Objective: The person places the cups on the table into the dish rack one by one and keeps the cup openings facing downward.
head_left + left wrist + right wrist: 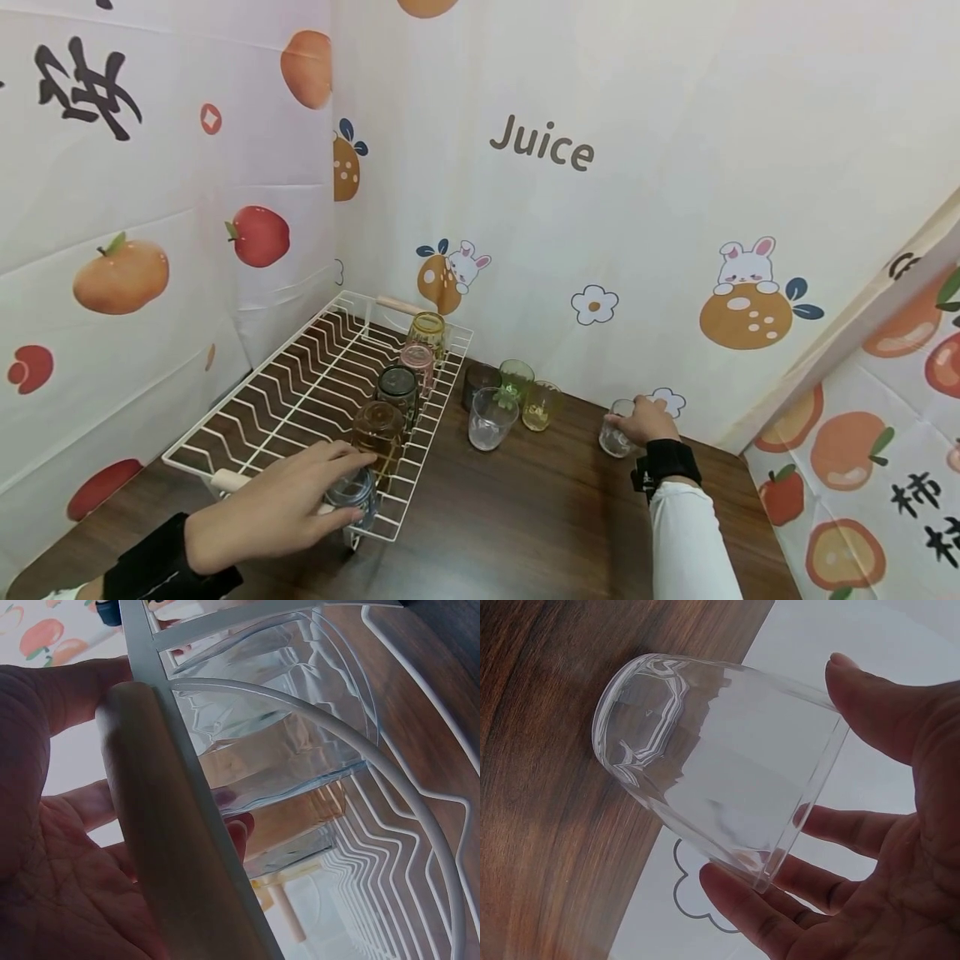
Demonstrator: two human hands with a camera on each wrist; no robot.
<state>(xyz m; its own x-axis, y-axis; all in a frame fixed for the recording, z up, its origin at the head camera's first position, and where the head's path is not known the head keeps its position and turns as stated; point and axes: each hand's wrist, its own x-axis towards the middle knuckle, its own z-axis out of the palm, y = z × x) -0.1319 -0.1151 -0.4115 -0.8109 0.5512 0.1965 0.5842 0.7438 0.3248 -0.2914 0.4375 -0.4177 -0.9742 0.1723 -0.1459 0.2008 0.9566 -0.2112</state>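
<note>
My left hand (281, 500) holds a light-blue glass (352, 493) at the near end of a white wire dish rack (386, 530), thumb and fingers on either side of it. In the left wrist view the rack's wooden handle (154, 810) covers part of that hand's fingers. On the right, my right hand (651, 421) grips a clear glass (727, 757) around its rim, thumb on one side and fingers on the other. This glass (615, 433) stands upright with its base at the brown tabletop.
Behind the blue glass, amber (377, 425), dark (397, 390), pink (417, 360) and yellow (427, 327) glasses line the rack's right side. Right of the rack stand a clear tumbler (491, 421), a green glass (516, 375), a yellowish one (538, 408) and a dark one (477, 379). Printed cloth walls enclose the table.
</note>
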